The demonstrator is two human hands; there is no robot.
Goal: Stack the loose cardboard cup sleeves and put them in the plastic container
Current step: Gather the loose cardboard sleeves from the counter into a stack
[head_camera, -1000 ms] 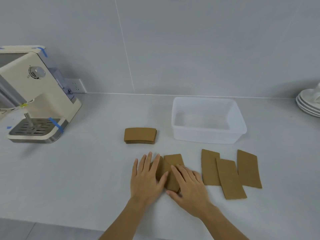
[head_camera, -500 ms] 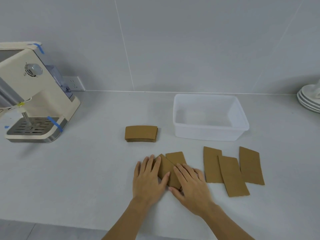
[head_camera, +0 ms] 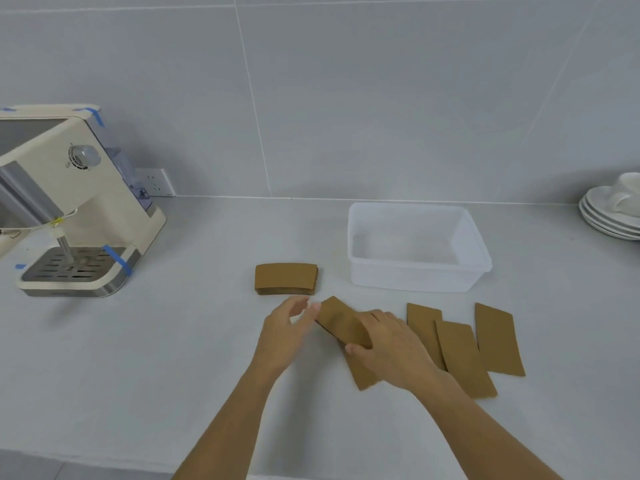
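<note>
**Gripping one sleeve, stack + tub ahead**

Holding a cardboard sleeve (head_camera: 341, 322) w/ my right hand (head_camera: 389, 348): fingers over the top, thumb under the near edge, clamped on it. Sleeve is tilted, far corner pointing toward my left hand (head_camera: 285, 332). Left hand fingers apart, loosely curled, tips just beside that corner; can't tell if touching.

Surroundings:
- Another sleeve (head_camera: 363, 374) lies flat on the counter (head_camera: 173, 358), partly under my right hand.
- Finished stack (head_camera: 286, 279) sits just beyond my left hand, apart from it.
- Plastic container (head_camera: 419, 247) right of the stack, behind the loose sleeves, open top, nothing inside.
- Coffee machine (head_camera: 76, 209) far left w/ blue tape bits; wall socket (head_camera: 156, 183) behind it.
- White saucers (head_camera: 609, 216) w/ a cup on top, far right edge, well apart from the work.

Counts:
- Loose sleeves: 5 total. 1 in hand, 1 under hand, 3 flat at right: (head_camera: 424, 327), (head_camera: 464, 358), (head_camera: 498, 339). The middle one of those 3 overlaps the left one.
- Stacks: 1, sleeve count in it unreadable.
- Containers: 1.

Room:
- Counter between coffee machine and stack is bare.
- Container's near wall sits close behind the 3 flat sleeves.
- Counter front edge runs under my forearms.
</note>
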